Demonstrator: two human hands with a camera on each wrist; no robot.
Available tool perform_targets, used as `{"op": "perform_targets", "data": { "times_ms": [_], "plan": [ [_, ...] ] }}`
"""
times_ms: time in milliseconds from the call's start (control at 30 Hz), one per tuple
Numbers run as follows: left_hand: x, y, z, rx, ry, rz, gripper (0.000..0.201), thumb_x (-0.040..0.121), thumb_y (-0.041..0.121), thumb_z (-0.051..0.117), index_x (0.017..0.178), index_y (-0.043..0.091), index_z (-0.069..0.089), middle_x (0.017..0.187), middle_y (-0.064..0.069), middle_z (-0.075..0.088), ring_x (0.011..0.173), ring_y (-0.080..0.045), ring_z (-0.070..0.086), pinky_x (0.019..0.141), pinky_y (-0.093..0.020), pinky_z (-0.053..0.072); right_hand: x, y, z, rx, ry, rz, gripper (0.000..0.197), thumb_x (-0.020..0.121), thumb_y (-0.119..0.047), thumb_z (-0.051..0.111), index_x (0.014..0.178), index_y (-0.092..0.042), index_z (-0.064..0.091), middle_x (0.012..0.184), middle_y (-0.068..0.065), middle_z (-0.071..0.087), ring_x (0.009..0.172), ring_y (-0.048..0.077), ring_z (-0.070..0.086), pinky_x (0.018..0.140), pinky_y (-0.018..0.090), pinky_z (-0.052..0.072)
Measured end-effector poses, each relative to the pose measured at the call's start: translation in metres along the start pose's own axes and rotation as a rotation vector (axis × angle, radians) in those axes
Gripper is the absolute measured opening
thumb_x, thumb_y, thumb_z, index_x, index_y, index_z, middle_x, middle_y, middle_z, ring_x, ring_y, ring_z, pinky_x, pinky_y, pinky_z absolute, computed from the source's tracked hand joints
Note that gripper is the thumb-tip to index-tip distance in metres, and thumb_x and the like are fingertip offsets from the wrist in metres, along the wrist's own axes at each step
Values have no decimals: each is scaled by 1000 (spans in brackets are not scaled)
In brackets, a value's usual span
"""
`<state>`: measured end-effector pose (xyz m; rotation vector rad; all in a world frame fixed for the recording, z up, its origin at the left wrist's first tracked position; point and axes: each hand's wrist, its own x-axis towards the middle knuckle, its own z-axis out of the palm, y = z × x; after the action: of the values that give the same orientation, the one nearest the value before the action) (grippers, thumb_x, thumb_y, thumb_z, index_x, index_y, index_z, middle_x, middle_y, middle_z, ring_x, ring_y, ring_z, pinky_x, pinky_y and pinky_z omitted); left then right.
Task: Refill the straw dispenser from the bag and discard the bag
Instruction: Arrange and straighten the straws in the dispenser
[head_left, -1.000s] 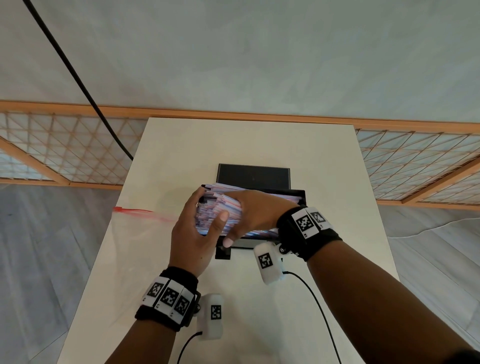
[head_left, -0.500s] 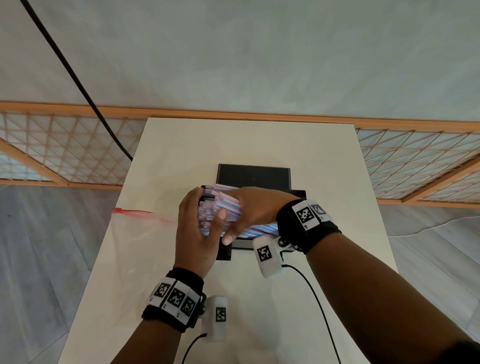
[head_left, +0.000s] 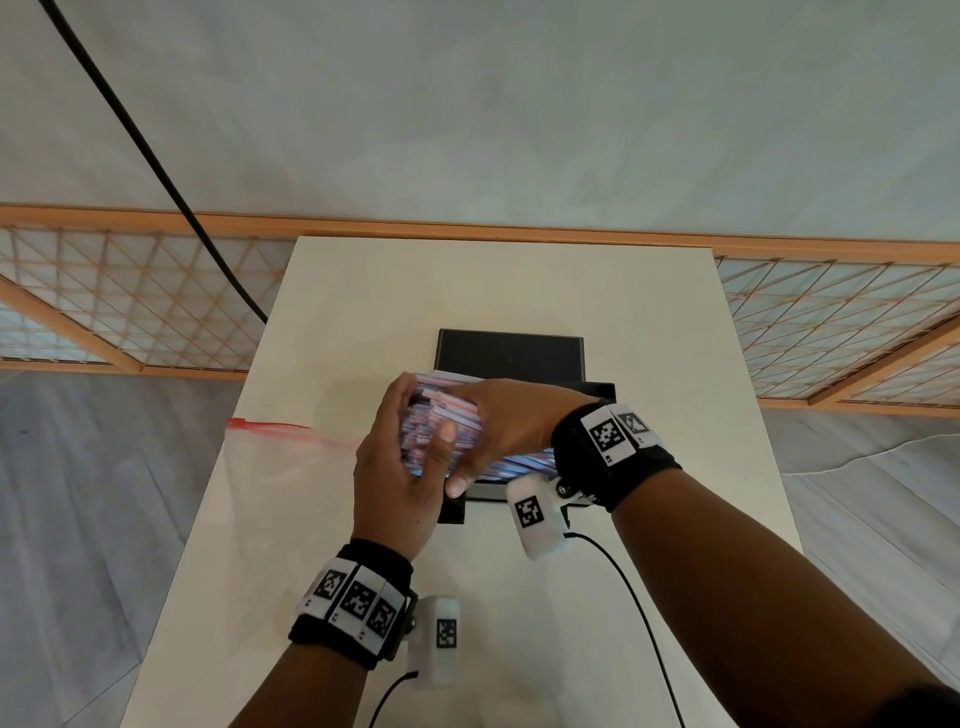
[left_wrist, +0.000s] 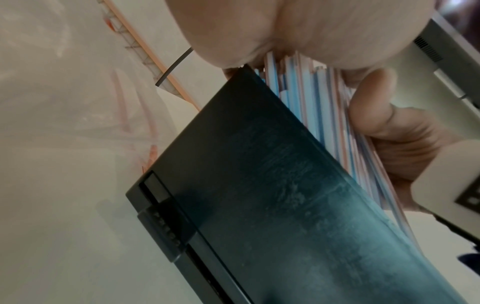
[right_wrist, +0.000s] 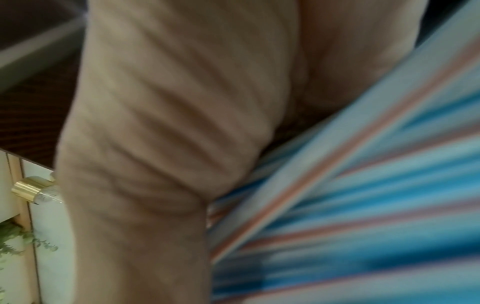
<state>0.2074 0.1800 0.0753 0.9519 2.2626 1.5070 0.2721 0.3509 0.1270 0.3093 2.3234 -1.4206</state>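
A thick bundle of blue, red and white striped straws (head_left: 511, 461) lies across the open top of the black straw dispenser (head_left: 451, 513), whose lid (head_left: 510, 354) stands open behind. My left hand (head_left: 415, 421) curls round the bundle's left end, thumb on the near side. My right hand (head_left: 483, 431) grips the bundle from above, thumb down its front. In the left wrist view the straws (left_wrist: 324, 107) sit just behind the dispenser's dark front panel (left_wrist: 285, 195). The right wrist view shows blurred straws (right_wrist: 363, 205) against my palm. The clear zip bag (head_left: 270, 467) with a red strip lies flat at the table's left.
The white table (head_left: 493, 280) runs forward to a wooden-framed lattice screen (head_left: 130, 306). A black cable (head_left: 156, 161) hangs at the back left. Wrist-camera cables (head_left: 639, 613) trail over the near part of the table.
Both hands have eased the straw bundle slightly down and back into the dispenser. The left hand has slid a little forward along the bundle's end. The bag has not moved.
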Motion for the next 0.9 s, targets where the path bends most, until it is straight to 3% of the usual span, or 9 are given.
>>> {"op": "perform_targets", "data": {
  "times_ms": [100,200,300,467,533,600,733,800,900],
  "plan": [
    [0,1,-3,16,-19,14,62,91,58,49,145,28,44,131,11,62,113,-3,64,94,-25,55,0,-1,2,-16,16,-25,62,64,-39,95,118,-34,66,111,-12,75,105,7,70,106,40,50],
    [-1,-1,-3,0,-34,8,65,90,59,47,147,27,42,134,10,61,116,-2,63,97,-23,53,1,-2,3,-17,32,-50,64,64,-39,95,120,-34,65,112,-13,74,106,4,68,106,37,50],
    [-2,-2,-2,1,-42,3,68,90,60,47,150,28,39,140,10,58,121,-4,60,101,-29,52,3,1,7,-31,65,-63,68,60,-45,95,121,-37,64,115,-14,73,110,6,67,107,41,49],
    [-2,-4,-1,-38,-34,15,79,86,77,40,150,31,37,141,16,54,124,10,53,100,-8,42,0,-1,5,-58,86,-59,73,61,-43,96,125,-35,62,117,-13,72,110,6,66,108,38,48],
    [-2,-5,-1,-22,-26,-3,79,85,79,37,149,32,38,136,16,56,120,11,55,98,-5,41,0,-2,4,-95,108,-41,72,59,-45,96,123,-34,63,114,-14,72,108,5,66,106,34,49],
    [-2,-7,-2,16,-39,-22,80,85,80,34,149,33,39,138,13,58,120,5,57,100,-11,44,1,-4,5,-124,111,-14,68,59,-46,96,118,-34,65,111,-15,72,104,4,65,103,33,50],
    [-1,-12,-4,127,-55,4,73,91,68,35,152,29,39,154,9,46,136,-9,50,110,-34,46,1,-5,9,-144,115,-7,67,58,-50,95,117,-35,66,111,-14,73,105,6,66,102,33,50],
    [0,-13,-4,150,-30,-1,76,89,68,39,153,26,38,158,9,40,141,-8,44,114,-28,42,-2,-5,10,-161,149,-8,68,57,-48,96,117,-34,66,109,-14,72,102,7,65,99,30,51],
    [-1,-10,-3,106,12,-8,76,86,66,48,151,27,38,155,11,43,139,-2,45,108,-6,35,-9,-3,12,-191,235,-26,75,54,-47,97,120,-30,66,107,-12,73,97,9,66,92,30,54]
  ]
}}
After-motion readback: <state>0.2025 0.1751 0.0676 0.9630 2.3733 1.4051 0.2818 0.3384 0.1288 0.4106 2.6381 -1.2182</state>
